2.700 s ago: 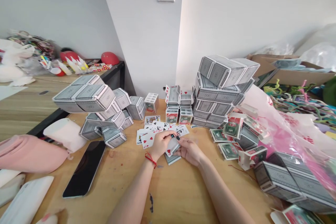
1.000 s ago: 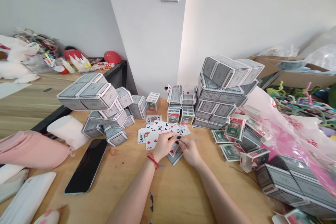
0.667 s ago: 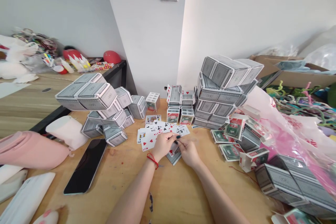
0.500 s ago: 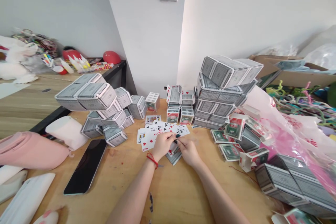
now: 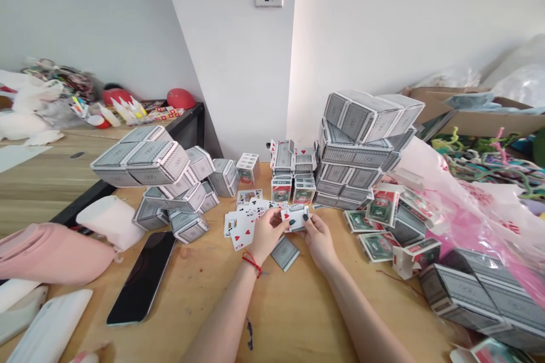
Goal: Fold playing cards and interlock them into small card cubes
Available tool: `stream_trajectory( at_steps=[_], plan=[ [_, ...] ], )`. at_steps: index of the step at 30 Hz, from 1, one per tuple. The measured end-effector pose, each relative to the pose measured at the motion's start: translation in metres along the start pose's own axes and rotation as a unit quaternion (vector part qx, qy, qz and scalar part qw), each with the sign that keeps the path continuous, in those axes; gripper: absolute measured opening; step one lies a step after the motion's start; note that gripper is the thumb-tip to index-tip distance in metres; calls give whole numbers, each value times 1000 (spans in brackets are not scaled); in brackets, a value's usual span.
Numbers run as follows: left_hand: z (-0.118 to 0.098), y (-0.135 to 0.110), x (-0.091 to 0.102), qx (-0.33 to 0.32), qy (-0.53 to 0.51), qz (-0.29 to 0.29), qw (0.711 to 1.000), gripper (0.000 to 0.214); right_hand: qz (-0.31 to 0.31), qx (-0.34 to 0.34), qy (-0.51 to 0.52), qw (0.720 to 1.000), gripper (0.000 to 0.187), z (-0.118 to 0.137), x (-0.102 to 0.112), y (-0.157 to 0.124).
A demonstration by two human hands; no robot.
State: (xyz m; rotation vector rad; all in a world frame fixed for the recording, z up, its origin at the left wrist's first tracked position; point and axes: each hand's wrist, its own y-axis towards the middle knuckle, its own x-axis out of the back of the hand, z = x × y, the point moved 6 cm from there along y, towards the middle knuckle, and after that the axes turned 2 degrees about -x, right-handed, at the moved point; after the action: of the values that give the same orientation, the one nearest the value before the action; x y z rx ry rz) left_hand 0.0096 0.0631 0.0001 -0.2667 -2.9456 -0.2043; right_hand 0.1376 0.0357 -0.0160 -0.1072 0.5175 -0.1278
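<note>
Between both hands is a playing card [image 5: 297,218] with folded edges, a red heart showing at its left end. My left hand [image 5: 269,233] pinches that left end, thumb on top. My right hand [image 5: 317,236] grips the right end, its thumb on the edge. Just below them a patterned card back [image 5: 285,253] lies on the table. Loose cards are spread face up behind my left hand, among them a three of hearts [image 5: 243,237] and a king [image 5: 230,223]. The fingertips under the held card are hidden.
Blocks of folded cards form a left stack [image 5: 155,161] and a taller right stack [image 5: 355,147]. Card boxes [image 5: 377,245] lie on the right beside pink plastic [image 5: 460,227]. A phone [image 5: 142,278] and a pink cap [image 5: 55,252] rest on the left of the wooden table [image 5: 204,300].
Both hands have lifted slightly off the pile and moved apart, with the card now showing between them. The card back below is uncovered. The view has shifted slightly.
</note>
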Motion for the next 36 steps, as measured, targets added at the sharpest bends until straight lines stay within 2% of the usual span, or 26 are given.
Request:
stream_trajectory(
  at_steps=[6,11,15,18,22,25,30,33,36],
  plan=[
    [4,2,10,8,-27,-63,998,15,6,21,-37,999,26,-4,3,3],
    [7,4,14,18,-81,-75,994,16,40,16,-68,997,27,0,-5,0],
    [9,5,14,14,-86,-67,994,17,48,23,-83,995,58,3,-11,-6],
    [9,4,14,15,-71,-67,995,18,38,32,-133,990,45,-1,-7,-6],
    [2,1,12,8,-28,-64,997,18,-5,51,-204,978,32,-6,6,-2],
    [-5,-3,11,-11,5,-60,998,18,-1,28,-195,980,30,-9,7,-2],
    [-11,-6,7,-42,35,-47,997,21,47,-10,-171,984,32,-7,-5,-8],
    [-12,-6,5,-39,53,-36,997,22,64,-25,-171,983,38,-7,-11,-12],
    [-12,-7,5,-23,51,-41,998,27,62,-22,-165,984,36,-8,-12,-12]
  ],
)
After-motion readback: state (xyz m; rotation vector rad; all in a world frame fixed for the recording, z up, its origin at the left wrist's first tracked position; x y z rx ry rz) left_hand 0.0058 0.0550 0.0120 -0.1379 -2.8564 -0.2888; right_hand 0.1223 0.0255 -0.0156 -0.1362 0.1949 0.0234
